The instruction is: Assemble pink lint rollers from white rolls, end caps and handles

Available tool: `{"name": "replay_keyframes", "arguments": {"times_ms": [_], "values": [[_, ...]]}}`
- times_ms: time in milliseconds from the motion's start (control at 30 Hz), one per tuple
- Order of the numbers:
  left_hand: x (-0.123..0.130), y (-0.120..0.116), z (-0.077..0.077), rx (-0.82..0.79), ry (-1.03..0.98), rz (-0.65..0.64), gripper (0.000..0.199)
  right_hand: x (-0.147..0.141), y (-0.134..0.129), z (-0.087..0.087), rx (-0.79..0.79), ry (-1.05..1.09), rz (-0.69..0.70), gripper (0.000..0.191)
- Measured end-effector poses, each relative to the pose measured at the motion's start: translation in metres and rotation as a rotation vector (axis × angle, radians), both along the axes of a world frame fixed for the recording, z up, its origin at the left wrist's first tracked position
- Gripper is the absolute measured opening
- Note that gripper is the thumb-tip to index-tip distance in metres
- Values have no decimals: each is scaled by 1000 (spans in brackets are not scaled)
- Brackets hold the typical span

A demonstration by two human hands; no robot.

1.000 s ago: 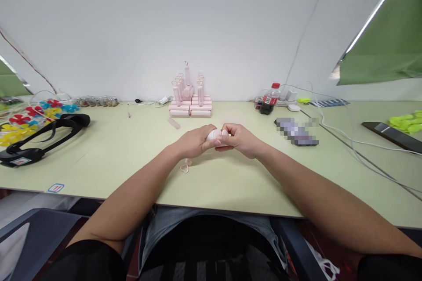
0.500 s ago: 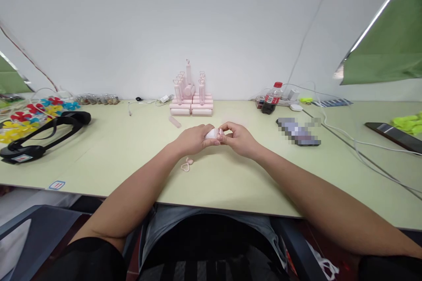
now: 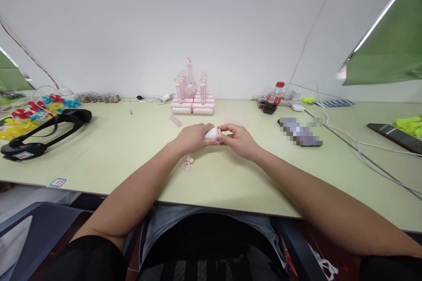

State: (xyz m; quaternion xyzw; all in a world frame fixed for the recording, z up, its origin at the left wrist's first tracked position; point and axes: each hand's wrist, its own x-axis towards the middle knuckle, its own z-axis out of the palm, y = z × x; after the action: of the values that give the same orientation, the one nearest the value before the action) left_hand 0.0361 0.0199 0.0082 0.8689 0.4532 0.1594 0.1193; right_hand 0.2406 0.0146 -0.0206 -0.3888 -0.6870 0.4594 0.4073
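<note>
A white roller [image 3: 212, 133] lies in my left hand [image 3: 195, 137], whose fingers wrap around it. My right hand [image 3: 239, 139] pinches a small pale pink part [image 3: 220, 131] against the roller's right end; the fingers cover most of that part. Below my left hand, a pink heart-shaped loop [image 3: 186, 166] and a small pink piece [image 3: 190, 159] lie on the table. A flat pink strip [image 3: 176, 120] lies beyond the left hand.
Pink cylinders with heart loops [image 3: 192, 96] are stacked by the wall. Farther right are a cola bottle [image 3: 273, 98], a phone [image 3: 300, 131] and white cables [image 3: 359, 142]. A black headset strap [image 3: 49, 142] and colourful plastic flowers [image 3: 33, 114] sit left.
The pink part in my right fingers sits closer against the roller's end. Otherwise both hands hold nearly the same place; the view has shifted slightly.
</note>
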Motion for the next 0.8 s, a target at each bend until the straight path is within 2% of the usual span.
{"name": "replay_keyframes", "arguments": {"times_ms": [167,233,333,433,500,633,700,800], "values": [[0,3,-3,-4,-55,29,56,0,-1,1,69,-30,-57,42],[2,4,-6,-58,-229,39,56,0,0,4,90,19,-80,53],[7,7,-12,-168,-576,-12,54,0,1,7,51,143,-41,67],[13,9,-20,-292,-752,-36,57,-1,2,6,19,166,13,58],[15,10,-24,-321,-763,-19,59,-1,4,4,33,147,8,51],[13,10,-22,-250,-741,-39,59,0,6,1,109,113,-37,46],[12,9,-19,-238,-728,-59,58,0,6,1,112,147,-15,50],[13,7,-15,-233,-676,-77,59,-4,2,-1,27,231,80,64]]}}
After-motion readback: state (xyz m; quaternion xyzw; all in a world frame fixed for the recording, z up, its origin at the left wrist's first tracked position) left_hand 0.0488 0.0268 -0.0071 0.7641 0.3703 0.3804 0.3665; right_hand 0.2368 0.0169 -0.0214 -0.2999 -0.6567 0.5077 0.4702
